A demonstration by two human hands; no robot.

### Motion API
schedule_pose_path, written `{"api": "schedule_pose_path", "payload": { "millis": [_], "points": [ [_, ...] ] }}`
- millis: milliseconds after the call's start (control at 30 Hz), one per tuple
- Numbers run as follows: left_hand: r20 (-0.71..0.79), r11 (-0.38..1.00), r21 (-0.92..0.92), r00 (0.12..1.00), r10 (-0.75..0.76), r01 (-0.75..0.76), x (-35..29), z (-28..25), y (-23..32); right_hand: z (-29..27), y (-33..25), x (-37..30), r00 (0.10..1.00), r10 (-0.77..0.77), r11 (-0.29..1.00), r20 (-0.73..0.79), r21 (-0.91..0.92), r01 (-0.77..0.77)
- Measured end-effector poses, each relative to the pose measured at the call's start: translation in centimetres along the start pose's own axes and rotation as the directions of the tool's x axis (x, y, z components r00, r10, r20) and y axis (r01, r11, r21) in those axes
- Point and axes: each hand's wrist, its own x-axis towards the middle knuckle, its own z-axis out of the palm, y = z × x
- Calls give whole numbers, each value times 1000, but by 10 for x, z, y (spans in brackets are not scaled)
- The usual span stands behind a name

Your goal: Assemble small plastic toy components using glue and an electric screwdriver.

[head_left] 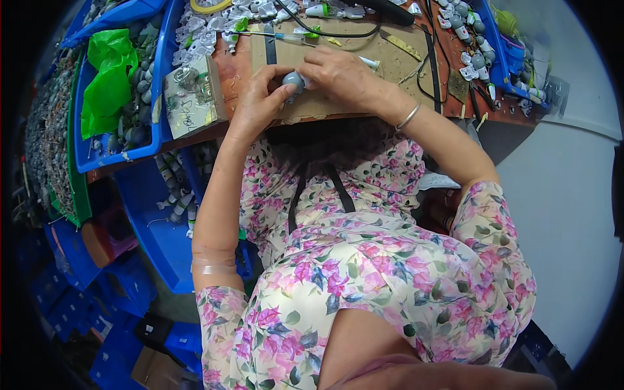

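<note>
A small grey ball-shaped part (pixel 294 80) with white pieces about it is held over the cardboard sheet. My left hand (pixel 262 97) pinches it between thumb and fingers. My right hand (pixel 341 77) is closed at its right side, fingertips pressed together on a bit of white that they mostly hide. Beyond my hands lies a screwdriver (pixel 286 37) with a clear handle and a long thin shaft. A small white and green piece (pixel 369 62) shows just beyond my right hand. Underneath is the cardboard sheet (pixel 348 40).
White plastic parts (pixel 198 32) are heaped at the far left of the table. A box-shaped block (pixel 195 97) stands by my left forearm. Blue bins (pixel 159 123) hold grey parts and a green bag (pixel 107 78). A black cable (pixel 338 34) crosses the cardboard; more parts (pixel 478 62) lie far right.
</note>
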Motion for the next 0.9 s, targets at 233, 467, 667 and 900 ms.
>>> {"api": "schedule_pose_path", "payload": {
  "millis": [233,467,667,900],
  "points": [
    [-2,1000,-2,1000,12,-12,5,-2,-5,1,-1,13,990,-40,990,133,-128,58],
    [-1,996,67,998,62,-62,7,0,-12,-9,-6,18,984,-43,982,172,-175,74],
    [-10,999,12,999,35,-35,6,-1,-10,3,6,15,982,25,1000,186,-23,-21],
    [-14,998,67,1000,18,-17,-14,8,7,0,3,-9,991,113,993,76,29,-116]
  ]
}}
